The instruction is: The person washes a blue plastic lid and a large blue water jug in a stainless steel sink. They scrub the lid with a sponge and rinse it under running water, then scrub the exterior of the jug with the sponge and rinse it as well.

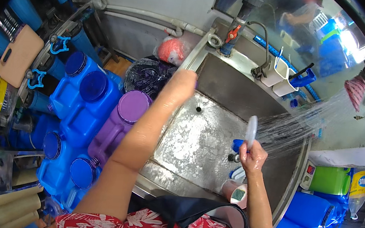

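Observation:
My right hand [253, 157] is wet and holds a translucent whitish disc, perhaps a lid [252, 129], almost edge-on over the stainless steel sink [197, 136]. Water spray [290, 124] comes from a spout wrapped in pink cloth [355, 91] and falls just right of the disc. Over the sink's left rim is my left hand [187, 83], its fingers turned away from view. A sliver of purple shows at its edge; whether it is held I cannot tell. Below my right hand stands a pinkish tub [228, 189] with a green scouring pad [238, 194].
Blue jugs [88, 116] and a purple jug [113, 122] crowd the left side. Black bags [144, 75] lie beside the sink. White holders [275, 72] hang at its back, near a pipe with an orange valve handle [233, 33]. More blue containers [309, 208] stand right.

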The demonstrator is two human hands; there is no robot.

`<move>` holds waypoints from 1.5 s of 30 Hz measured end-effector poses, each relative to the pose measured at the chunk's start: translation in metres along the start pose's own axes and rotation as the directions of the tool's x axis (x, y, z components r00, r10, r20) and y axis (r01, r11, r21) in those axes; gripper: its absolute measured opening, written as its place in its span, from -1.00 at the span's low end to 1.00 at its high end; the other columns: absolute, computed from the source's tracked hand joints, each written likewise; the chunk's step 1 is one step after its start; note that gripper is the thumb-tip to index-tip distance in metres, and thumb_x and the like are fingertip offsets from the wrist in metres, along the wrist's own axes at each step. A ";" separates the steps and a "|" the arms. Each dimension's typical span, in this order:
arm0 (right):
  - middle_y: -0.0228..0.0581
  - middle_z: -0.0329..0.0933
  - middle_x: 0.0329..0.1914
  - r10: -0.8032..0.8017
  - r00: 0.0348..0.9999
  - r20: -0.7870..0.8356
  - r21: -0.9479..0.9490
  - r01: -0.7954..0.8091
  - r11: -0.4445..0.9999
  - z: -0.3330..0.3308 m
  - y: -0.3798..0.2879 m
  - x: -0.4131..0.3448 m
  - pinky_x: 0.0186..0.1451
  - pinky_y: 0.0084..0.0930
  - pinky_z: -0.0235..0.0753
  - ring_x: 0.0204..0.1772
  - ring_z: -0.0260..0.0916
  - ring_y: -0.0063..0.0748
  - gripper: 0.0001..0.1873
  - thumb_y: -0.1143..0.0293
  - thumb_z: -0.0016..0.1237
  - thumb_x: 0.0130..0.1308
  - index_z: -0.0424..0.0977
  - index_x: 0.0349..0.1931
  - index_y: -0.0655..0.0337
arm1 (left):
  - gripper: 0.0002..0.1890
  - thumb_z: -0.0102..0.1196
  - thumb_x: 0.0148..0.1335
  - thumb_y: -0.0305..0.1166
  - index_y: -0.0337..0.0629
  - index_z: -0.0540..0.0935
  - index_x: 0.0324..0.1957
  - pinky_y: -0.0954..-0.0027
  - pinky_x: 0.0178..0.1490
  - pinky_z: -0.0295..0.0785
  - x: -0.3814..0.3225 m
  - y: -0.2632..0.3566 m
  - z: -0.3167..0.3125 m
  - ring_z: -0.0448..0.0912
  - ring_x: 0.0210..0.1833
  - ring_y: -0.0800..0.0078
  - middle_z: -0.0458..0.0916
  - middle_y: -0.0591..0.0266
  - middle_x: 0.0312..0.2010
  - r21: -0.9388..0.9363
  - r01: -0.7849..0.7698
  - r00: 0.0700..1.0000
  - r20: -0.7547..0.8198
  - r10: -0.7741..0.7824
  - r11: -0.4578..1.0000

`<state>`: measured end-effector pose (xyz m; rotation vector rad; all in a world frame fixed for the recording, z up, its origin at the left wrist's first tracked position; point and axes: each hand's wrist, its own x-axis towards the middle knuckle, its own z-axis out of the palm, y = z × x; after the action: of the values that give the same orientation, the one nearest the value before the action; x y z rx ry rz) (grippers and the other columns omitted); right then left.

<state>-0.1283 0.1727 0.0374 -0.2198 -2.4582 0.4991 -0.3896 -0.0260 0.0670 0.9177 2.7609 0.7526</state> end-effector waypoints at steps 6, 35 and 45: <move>-0.12 0.43 -0.65 0.221 0.973 0.069 0.052 -0.224 0.973 -0.011 -0.008 0.009 -0.49 -0.33 0.41 -0.58 0.43 -0.07 -0.88 0.39 0.05 0.11 0.45 -0.51 0.21 | -0.88 0.04 0.00 -0.49 -0.26 0.65 -0.44 0.03 -0.09 0.50 0.027 -0.080 -0.080 0.57 -0.19 -0.18 0.60 -0.20 -0.38 0.244 0.139 0.975 -0.202 -0.090 0.960; -0.07 0.53 -0.12 0.905 0.286 0.315 0.932 -0.275 -0.237 0.002 0.018 0.052 0.07 -0.29 0.51 -0.05 0.50 -0.16 -0.61 0.22 -0.36 0.41 0.43 -0.11 0.37 | -0.34 -0.26 0.37 0.09 -0.01 0.16 0.41 -0.18 0.42 -0.16 -0.003 0.181 0.152 -0.12 0.49 -0.10 -0.04 -0.11 0.45 -0.550 -0.158 0.975 0.044 0.217 0.820; -0.07 0.52 -0.13 0.877 0.320 0.358 0.933 -0.161 -0.322 0.014 0.034 0.041 0.04 -0.21 0.53 -0.09 0.51 -0.16 -0.69 0.29 -0.28 0.39 0.42 -0.13 0.36 | -0.37 -0.33 0.38 0.13 0.12 0.17 0.40 -0.25 0.40 -0.14 -0.003 0.183 0.157 -0.07 0.49 -0.07 -0.05 0.02 0.46 -0.512 -0.297 0.907 0.112 0.405 0.806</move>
<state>-0.1685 0.2105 0.0356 -0.9601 -0.5746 2.0920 -0.2476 0.1638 0.0219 1.3129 2.0729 1.2471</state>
